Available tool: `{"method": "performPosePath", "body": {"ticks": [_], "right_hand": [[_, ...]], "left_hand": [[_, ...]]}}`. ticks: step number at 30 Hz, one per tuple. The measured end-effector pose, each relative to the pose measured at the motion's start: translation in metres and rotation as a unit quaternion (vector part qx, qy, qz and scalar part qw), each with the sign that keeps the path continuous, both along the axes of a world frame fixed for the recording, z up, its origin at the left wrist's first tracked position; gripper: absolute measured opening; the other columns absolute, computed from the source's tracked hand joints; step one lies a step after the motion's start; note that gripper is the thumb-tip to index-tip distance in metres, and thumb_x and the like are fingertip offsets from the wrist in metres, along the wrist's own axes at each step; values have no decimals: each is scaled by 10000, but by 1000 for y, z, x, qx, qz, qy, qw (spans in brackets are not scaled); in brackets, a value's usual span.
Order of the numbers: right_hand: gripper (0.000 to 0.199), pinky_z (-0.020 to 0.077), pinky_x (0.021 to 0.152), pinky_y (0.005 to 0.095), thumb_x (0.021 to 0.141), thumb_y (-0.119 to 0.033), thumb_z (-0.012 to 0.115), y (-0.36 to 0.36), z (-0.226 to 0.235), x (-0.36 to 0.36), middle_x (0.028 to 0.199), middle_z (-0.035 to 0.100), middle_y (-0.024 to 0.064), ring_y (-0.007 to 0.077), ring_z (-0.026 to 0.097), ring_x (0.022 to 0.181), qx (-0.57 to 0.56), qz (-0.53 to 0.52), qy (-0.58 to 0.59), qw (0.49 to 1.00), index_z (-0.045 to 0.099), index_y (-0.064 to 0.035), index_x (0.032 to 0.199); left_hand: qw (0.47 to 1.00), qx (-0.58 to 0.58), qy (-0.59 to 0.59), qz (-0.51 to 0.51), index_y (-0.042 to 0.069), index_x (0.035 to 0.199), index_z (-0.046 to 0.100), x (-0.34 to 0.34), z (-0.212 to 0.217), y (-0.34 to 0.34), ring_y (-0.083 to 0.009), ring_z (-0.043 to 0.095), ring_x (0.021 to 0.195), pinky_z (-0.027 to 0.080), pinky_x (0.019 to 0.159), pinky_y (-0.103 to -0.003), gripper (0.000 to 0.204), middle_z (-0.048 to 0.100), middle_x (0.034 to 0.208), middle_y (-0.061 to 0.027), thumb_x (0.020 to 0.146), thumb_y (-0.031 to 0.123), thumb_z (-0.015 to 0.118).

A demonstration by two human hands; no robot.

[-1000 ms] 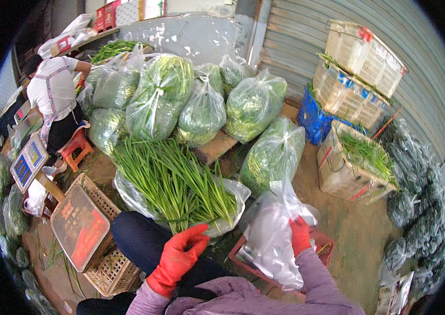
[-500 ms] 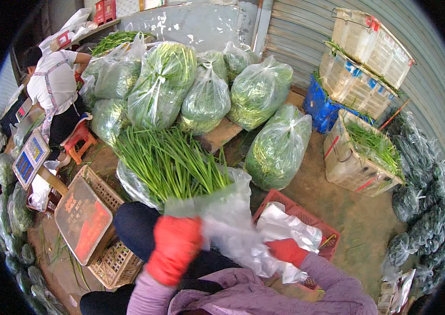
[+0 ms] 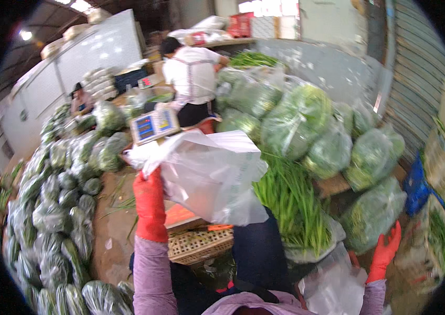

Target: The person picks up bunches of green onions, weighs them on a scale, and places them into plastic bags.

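My left hand (image 3: 150, 207), in a red glove, is raised and closed on one edge of a thin clear plastic bag (image 3: 214, 176). The bag spreads out to the right, above the scale and a crate. On the far right my right hand (image 3: 384, 254), also red-gloved, holds nothing and has its fingers apart. It is nearest to a stuffed bag of greens (image 3: 372, 218). Between my hands lies a loose heap of long green leaves (image 3: 293, 202) on clear plastic. More white plastic bags (image 3: 332, 286) lie just left of my right wrist.
A scale display (image 3: 154, 126) stands behind the held bag, with a tan plastic crate (image 3: 201, 245) below. Packed bags of greens (image 3: 296, 123) crowd the back. Many wrapped bundles (image 3: 54, 215) cover the left floor. A person in white (image 3: 193, 76) works behind; another person (image 3: 81, 101) sits farther left.
The view has swung left and up. My left hand has lifted the plastic bag up and to the left. My right hand has come away from the white bags and opened.
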State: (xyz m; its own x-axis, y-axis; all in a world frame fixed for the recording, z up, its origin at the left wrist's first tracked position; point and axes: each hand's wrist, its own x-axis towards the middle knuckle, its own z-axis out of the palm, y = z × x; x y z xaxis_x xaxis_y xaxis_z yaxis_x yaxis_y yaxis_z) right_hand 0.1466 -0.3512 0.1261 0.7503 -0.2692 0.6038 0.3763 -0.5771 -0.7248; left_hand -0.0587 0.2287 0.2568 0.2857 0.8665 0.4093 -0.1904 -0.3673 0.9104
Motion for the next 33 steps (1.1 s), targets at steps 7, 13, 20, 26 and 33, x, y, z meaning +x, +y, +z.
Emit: {"method": "performPosePath", "body": {"ticks": [7,13,20,26,33], "right_hand": [[194,494,742,319,898,-73,487,309,116,-91,905,662,130,222,645,803,-2,674,-31,738,622,-6,1021],[305,499,676,262,917,-280,545,452,88,-112,849,648,57,159,630,776,5,811,300,502,591,-48,1109],[710,482,839,314,895,-616,335,512,54,-101,1171,586,82,192,585,1039,200,806,501,244,489,-17,1244],[445,478,638,261,873,-408,570,512,27,-88,936,643,58,131,604,782,51,762,525,374,596,-13,1077],[242,379,453,237,796,-255,709,502,55,-84,600,579,-1,68,489,482,-41,702,472,532,625,-51,694]], "left_hand": [[993,-22,15,112,4,975,647,-77,-20,6,-57,505,615,409,533,-221,199,611,735,17,873,166,595],[963,169,196,80,47,988,650,-110,-39,-22,-185,617,588,482,544,-300,200,656,727,-108,793,91,643],[832,257,481,100,64,585,529,-123,-62,-42,-386,551,525,424,472,-463,422,543,560,-182,792,410,654],[828,205,517,-71,43,820,590,-110,-88,-41,-369,600,642,470,562,-450,478,602,688,-190,734,506,672],[871,-260,237,-342,-9,1085,589,-126,-76,-3,-207,639,888,508,783,-296,371,646,949,-114,851,273,650]]}}
